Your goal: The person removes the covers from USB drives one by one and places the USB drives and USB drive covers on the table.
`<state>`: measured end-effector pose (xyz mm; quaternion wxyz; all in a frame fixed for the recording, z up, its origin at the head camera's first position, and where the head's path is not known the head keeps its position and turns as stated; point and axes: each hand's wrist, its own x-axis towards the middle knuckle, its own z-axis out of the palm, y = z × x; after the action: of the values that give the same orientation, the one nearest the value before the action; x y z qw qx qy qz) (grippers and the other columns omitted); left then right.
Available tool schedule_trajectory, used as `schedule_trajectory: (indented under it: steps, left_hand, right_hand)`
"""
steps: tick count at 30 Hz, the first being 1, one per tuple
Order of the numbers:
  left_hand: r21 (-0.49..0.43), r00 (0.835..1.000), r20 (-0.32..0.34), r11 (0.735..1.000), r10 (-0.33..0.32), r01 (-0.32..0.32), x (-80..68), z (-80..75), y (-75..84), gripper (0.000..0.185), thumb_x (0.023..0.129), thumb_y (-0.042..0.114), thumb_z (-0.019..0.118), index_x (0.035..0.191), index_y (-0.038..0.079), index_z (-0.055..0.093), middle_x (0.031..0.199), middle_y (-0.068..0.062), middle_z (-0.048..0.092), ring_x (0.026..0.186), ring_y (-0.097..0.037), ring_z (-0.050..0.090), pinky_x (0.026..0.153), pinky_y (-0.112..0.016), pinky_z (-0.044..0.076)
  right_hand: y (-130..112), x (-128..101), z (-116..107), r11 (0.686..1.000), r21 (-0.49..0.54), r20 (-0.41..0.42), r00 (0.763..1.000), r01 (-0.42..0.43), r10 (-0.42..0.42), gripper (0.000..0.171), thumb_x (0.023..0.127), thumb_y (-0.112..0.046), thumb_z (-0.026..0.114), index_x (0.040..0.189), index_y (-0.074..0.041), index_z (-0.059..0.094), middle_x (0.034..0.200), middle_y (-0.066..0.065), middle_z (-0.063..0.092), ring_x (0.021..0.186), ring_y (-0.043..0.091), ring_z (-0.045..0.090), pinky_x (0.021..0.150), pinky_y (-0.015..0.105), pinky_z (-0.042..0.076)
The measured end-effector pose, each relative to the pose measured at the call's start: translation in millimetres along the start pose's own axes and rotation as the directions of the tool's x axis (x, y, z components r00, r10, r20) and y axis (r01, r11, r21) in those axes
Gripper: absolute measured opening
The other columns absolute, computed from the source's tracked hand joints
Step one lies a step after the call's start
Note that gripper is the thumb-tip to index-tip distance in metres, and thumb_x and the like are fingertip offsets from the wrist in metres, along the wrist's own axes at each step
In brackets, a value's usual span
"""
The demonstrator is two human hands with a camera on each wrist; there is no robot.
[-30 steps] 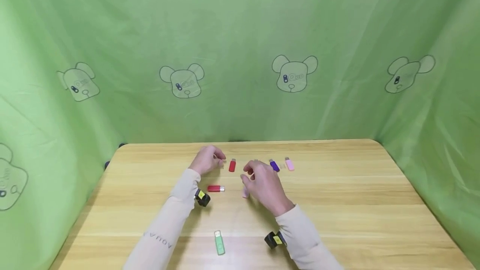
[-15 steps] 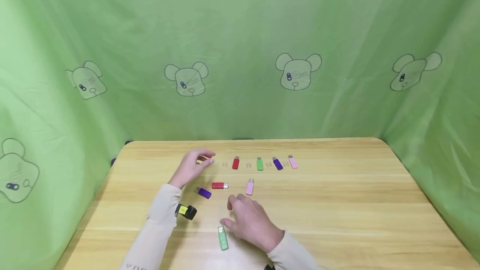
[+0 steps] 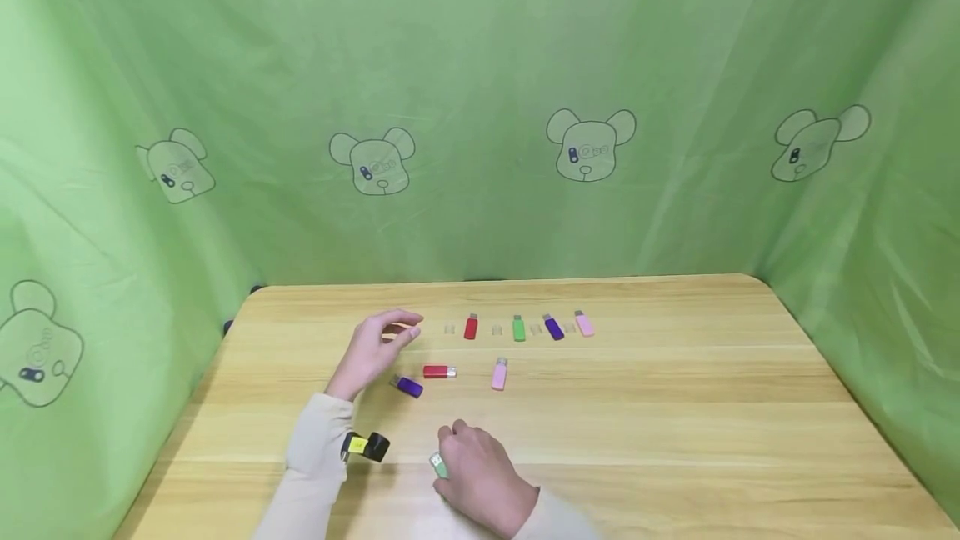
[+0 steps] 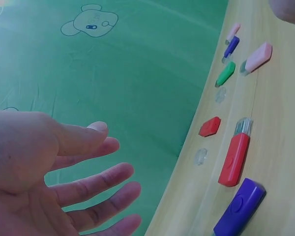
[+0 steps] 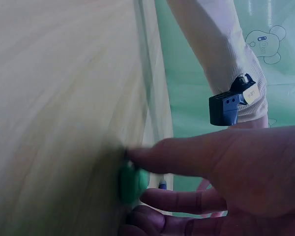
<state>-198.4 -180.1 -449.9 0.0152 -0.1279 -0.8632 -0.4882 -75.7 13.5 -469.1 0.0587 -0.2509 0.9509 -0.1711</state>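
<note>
Fingers of the right hand (image 3: 480,477) are pinched on the green USB stick (image 3: 437,464). It could be slipped out if lifted carelessly. The left hand (image 3: 372,348) is held spread.

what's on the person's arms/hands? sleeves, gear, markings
Both hands are bare: left hand, right hand. Both arms wear light beige long sleeves, ribbed at the cuff in the right wrist view. A small black camera unit with a yellow label sits at the left wrist. No rings or gloves show.
</note>
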Motion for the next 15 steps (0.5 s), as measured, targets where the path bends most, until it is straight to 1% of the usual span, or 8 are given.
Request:
schedule_trajectory:
  steps: [3, 6, 8, 10, 13, 15]
  left_hand:
    - [-0.01, 1.0, -0.012, 1.0, -0.005, 0.005, -1.9, 0.7, 2.3, 0.027, 0.101, 0.013, 0.066, 0.124, 0.0, 0.069, 0.124, -0.019, 0.069, 0.111, -0.036, 0.066, 0.099, -0.048, 0.055]
    - [-0.022, 1.0, -0.019, 1.0, -0.001, 0.001, -3.5, 2.0, 5.1, 0.026, 0.101, 0.013, 0.066, 0.124, 0.001, 0.07, 0.124, -0.016, 0.07, 0.111, -0.035, 0.066, 0.098, -0.047, 0.056]
    - [-0.033, 1.0, -0.014, 0.999, 0.005, -0.005, -4.4, 4.0, 7.9, 0.026, 0.101, 0.013, 0.066, 0.124, 0.001, 0.07, 0.123, -0.015, 0.07, 0.111, -0.035, 0.066, 0.098, -0.047, 0.056]
    - [-0.05, 1.0, -0.007, 0.999, 0.014, -0.015, -4.8, 6.8, 10.4, 0.026, 0.101, 0.013, 0.066, 0.123, 0.001, 0.07, 0.123, -0.016, 0.07, 0.111, -0.035, 0.066, 0.099, -0.047, 0.056]
    - [-0.082, 1.0, 0.014, 0.996, 0.022, -0.021, -5.5, 12.0, 14.8, 0.025, 0.101, 0.013, 0.066, 0.123, 0.001, 0.07, 0.123, -0.016, 0.071, 0.112, -0.034, 0.066, 0.1, -0.046, 0.055]
    - [-0.099, 0.999, 0.034, 0.995, 0.036, -0.032, -6.1, 16.6, 16.9, 0.025, 0.101, 0.013, 0.066, 0.122, 0.001, 0.07, 0.123, -0.016, 0.071, 0.113, -0.033, 0.067, 0.1, -0.046, 0.055]
  right_hand:
    - [0.3, -0.8, 0.3, 0.999, 0.002, -0.027, 0.999, 0.033, -0.033, 0.021, 0.076, -0.006, 0.084, 0.089, -0.003, 0.068, 0.075, 0.0, 0.055, 0.063, 0.009, 0.049, 0.056, 0.021, 0.048]
    - [3.5, -1.5, -1.1, 0.998, 0.038, -0.035, 0.998, 0.05, -0.048, 0.019, 0.075, 0.0, 0.081, 0.086, -0.005, 0.067, 0.074, -0.002, 0.055, 0.063, 0.007, 0.049, 0.057, 0.02, 0.048]
    - [7.8, -1.4, -4.2, 0.995, 0.096, -0.028, 0.999, 0.039, -0.036, 0.02, 0.074, 0.0, 0.081, 0.086, -0.007, 0.067, 0.075, -0.004, 0.056, 0.065, 0.007, 0.05, 0.059, 0.021, 0.049]
    - [14.5, -1.1, -9.2, 0.984, 0.174, -0.034, 0.999, 0.027, -0.021, 0.021, 0.075, -0.001, 0.082, 0.087, -0.009, 0.066, 0.077, -0.006, 0.057, 0.068, 0.006, 0.05, 0.062, 0.02, 0.05]
    - [26.8, -1.0, -21.0, 0.954, 0.3, -0.06, 0.998, 0.002, 0.017, 0.022, 0.077, -0.001, 0.081, 0.089, -0.01, 0.066, 0.082, -0.006, 0.058, 0.072, 0.007, 0.052, 0.064, 0.019, 0.052]
    - [36.0, -1.4, -29.5, 0.938, 0.348, -0.101, 0.994, 0.005, 0.033, 0.021, 0.078, 0.0, 0.081, 0.091, -0.009, 0.066, 0.084, -0.005, 0.06, 0.073, 0.008, 0.054, 0.064, 0.018, 0.053]
